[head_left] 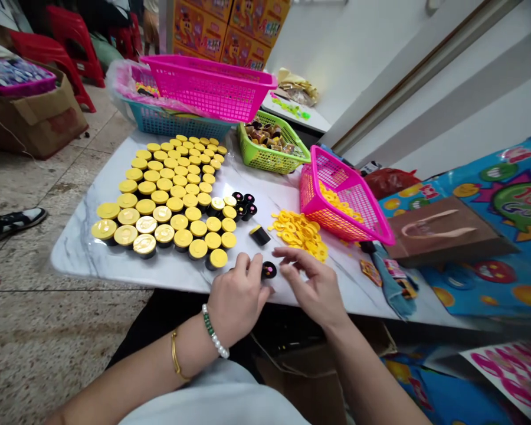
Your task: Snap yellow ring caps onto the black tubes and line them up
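Observation:
My left hand [236, 295] is closed around a small black container [269, 270], which lies on its side with its end, marked with pink and orange, facing right. My right hand [313, 286] is just right of that end, thumb and fingers apart, with nothing visible in it. Beyond my right hand lies a loose pile of yellow plastic caps [301, 232]. Another black container [259, 235] with a yellow top rests on its side behind my left hand. Several uncapped black containers [246, 203] stand farther back. To the left are rows of upright yellow-capped black containers [174, 205].
A pink basket [349, 203] with yellow caps sits at the right of the marbled table [77, 236]. Behind are a green basket [269, 159] of small items and a pink basket [212, 88] atop a blue one [177, 123]. A brown bag [442, 230] lies right.

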### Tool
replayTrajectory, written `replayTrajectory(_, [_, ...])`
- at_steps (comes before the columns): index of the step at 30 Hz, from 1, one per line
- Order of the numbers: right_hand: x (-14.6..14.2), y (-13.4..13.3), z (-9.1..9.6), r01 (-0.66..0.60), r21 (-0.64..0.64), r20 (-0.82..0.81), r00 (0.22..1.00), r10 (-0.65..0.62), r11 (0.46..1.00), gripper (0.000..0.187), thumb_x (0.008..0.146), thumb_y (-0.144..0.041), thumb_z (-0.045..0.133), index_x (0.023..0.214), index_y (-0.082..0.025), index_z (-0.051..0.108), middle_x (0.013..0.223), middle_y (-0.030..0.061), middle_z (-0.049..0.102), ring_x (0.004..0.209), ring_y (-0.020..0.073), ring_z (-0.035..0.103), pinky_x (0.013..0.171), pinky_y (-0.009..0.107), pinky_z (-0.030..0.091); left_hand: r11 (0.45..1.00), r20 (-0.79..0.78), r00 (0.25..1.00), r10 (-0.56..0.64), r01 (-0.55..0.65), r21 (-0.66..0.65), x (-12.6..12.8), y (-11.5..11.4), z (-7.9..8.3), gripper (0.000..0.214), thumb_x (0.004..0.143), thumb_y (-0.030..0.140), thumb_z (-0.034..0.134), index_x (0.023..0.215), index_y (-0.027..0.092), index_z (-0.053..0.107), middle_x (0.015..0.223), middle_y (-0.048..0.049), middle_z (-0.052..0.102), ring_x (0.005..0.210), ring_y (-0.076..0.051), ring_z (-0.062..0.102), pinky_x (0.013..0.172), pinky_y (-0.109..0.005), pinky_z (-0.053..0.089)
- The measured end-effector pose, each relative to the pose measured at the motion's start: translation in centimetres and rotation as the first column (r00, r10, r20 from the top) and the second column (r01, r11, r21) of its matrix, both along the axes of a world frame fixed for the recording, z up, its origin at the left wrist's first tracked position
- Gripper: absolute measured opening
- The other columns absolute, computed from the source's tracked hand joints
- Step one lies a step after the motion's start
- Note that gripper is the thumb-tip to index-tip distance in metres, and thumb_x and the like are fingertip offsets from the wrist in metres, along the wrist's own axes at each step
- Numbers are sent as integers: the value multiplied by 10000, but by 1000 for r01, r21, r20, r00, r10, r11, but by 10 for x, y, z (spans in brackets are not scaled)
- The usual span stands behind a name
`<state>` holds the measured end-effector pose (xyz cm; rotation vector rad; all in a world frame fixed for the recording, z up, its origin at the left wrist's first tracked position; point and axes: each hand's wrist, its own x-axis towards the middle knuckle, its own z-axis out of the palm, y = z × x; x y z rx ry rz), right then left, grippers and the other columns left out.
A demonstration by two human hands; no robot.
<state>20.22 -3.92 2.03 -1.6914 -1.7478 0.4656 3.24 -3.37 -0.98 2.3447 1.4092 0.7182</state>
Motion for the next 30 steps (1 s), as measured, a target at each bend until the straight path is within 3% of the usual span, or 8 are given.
replayTrajectory(4, [2,45,12,33,77,102,994,-40,996,296,837,-456,641,1018,-228,693,982,65,725,698,189,614,647,329,476,998,-16,999,-43,42,-39,4,6,4,305,857,334,674,1113,214,558,1019,-29,597,653,-144,619,530,-251,464])
replayTrajectory(9, [-8,85,9,-73,-158,356,926,126,985,144,712,-210,675,849,-198,718,826,56,712,716,201,624,685,322,464,999,130,990,-46,46,8,-2,7,-8,118,855,223,604,964,198,564,919,-32,591,720,-169,610,599,-273,509])
replayTrajectory(11, [-12,84,5,-51,-167,242,966,91,985,139,708,-204,671,844,-196,702,813,43,712,714,190,630,686,313,472,998,183,982,-54,47,43,-4,6,-13,95,847,195,574,941,197,560,882,-34,584,740,-182,608,621,-287,522])
replayTrajectory(13, [-18,78,1,-58,-179,-12,998,56,982,183,698,-261,711,867,-201,672,798,17,711,709,177,640,672,297,487,995,204,976,-77,62,82,-6,5,-16,107,848,191,555,955,196,560,867,-38,584,729,-188,607,618,-297,526])
replayTrajectory(15, [-25,72,-3,-95,-173,-214,975,56,980,165,719,-308,707,831,-202,648,801,8,712,719,165,643,669,284,493,990,206,973,-100,76,121,-6,5,-17,125,856,192,541,980,191,561,860,-44,588,714,-190,609,605,-300,526])
replayTrajectory(17, [-31,69,-7,-107,-136,-236,969,73,985,132,753,-307,682,829,-203,650,850,14,721,748,158,632,696,286,487,984,204,973,-110,78,160,-6,5,-17,147,865,186,528,1008,183,561,855,-51,593,707,-194,615,596,-302,527])
replayTrajectory(24, [-32,69,5,-128,-160,50,989,138,979,257,726,-199,709,980,-217,667,903,11,730,821,175,607,757,296,452,973,185,977,-104,61,225,-5,6,-16,137,873,199,535,1005,180,567,837,-51,608,699,-184,633,591,-275,519])
replayTrajectory(30, [-45,81,16,-258,-163,385,872,302,952,227,750,-319,699,920,-169,718,902,84,679,898,237,584,775,324,439,968,175,980,-97,51,247,-5,6,-16,111,885,223,550,982,173,573,849,-52,609,704,-187,631,588,-277,505])
